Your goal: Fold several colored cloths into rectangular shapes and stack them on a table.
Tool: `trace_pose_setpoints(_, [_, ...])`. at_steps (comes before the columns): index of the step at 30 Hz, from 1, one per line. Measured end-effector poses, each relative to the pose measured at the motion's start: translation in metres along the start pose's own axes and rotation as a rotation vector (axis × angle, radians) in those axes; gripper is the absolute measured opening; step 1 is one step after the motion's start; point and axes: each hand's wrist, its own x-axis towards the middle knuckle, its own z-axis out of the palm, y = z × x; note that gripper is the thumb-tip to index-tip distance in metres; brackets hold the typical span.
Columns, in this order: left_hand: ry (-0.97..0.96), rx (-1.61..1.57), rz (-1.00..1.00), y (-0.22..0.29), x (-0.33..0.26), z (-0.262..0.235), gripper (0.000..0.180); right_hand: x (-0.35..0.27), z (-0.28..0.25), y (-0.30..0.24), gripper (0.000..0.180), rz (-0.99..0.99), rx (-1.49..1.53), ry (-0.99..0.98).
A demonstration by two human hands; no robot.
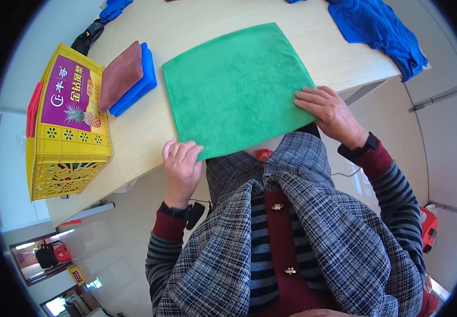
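Note:
A green plush cloth (236, 87) lies spread out flat in front of me, its near edge reaching over the table's edge above my lap. My left hand (182, 168) is at its near left corner, the fingers bent and closed on the edge. On the right side, my right hand (334, 113) rests with fingers stretched out flat over the cloth near its right corner; the thumb is hidden. Left of the green cloth sits a small stack: a folded brown cloth (122, 76) on top of folded blue cloths (148, 79).
A yellow plastic crate (70, 150) with a purple printed panel stands at the table's left. Crumpled blue fabric (379, 31) hangs over the far right corner of the pale wooden table (212, 26). A black item (86, 38) lies behind the crate. Something red (429, 230) stands low at the right.

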Motion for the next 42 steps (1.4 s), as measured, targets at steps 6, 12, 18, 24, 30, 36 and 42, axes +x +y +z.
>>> trace_pose_setpoints(6, [-0.093, -0.379, -0.194, -0.004, 0.024, -0.049, 0.023, 0.018, -0.054, 0.010, 0.030, 0.220, 0.531, -0.283])
trace_pose_setpoints(12, [0.076, -0.647, -0.637, -0.078, 0.100, -0.021, 0.023, 0.101, -0.048, 0.082, 0.032, 0.387, 0.700, -0.254])
trace_pose_setpoints(18, [0.158, -0.747, -0.656, -0.162, 0.136, 0.061, 0.024, 0.155, 0.025, 0.130, 0.035, 0.683, 0.755, -0.161])
trace_pose_setpoints(24, [0.110, -0.583, -0.684, -0.153, 0.143, 0.064, 0.033, 0.151, 0.030, 0.129, 0.041, 0.795, 0.736, -0.154])
trace_pose_setpoints(30, [0.235, -0.910, -0.688, -0.133, 0.109, 0.058, 0.049, 0.104, 0.002, 0.076, 0.047, 0.926, 0.852, 0.027])
trace_pose_setpoints(36, [0.302, -0.463, -0.650, -0.089, 0.084, 0.056, 0.050, 0.067, 0.035, 0.042, 0.043, 0.854, 0.741, 0.280])
trace_pose_setpoints(42, [0.411, -0.388, -0.536, -0.089, 0.073, 0.068, 0.049, 0.047, 0.039, 0.021, 0.038, 0.819, 0.678, 0.581])
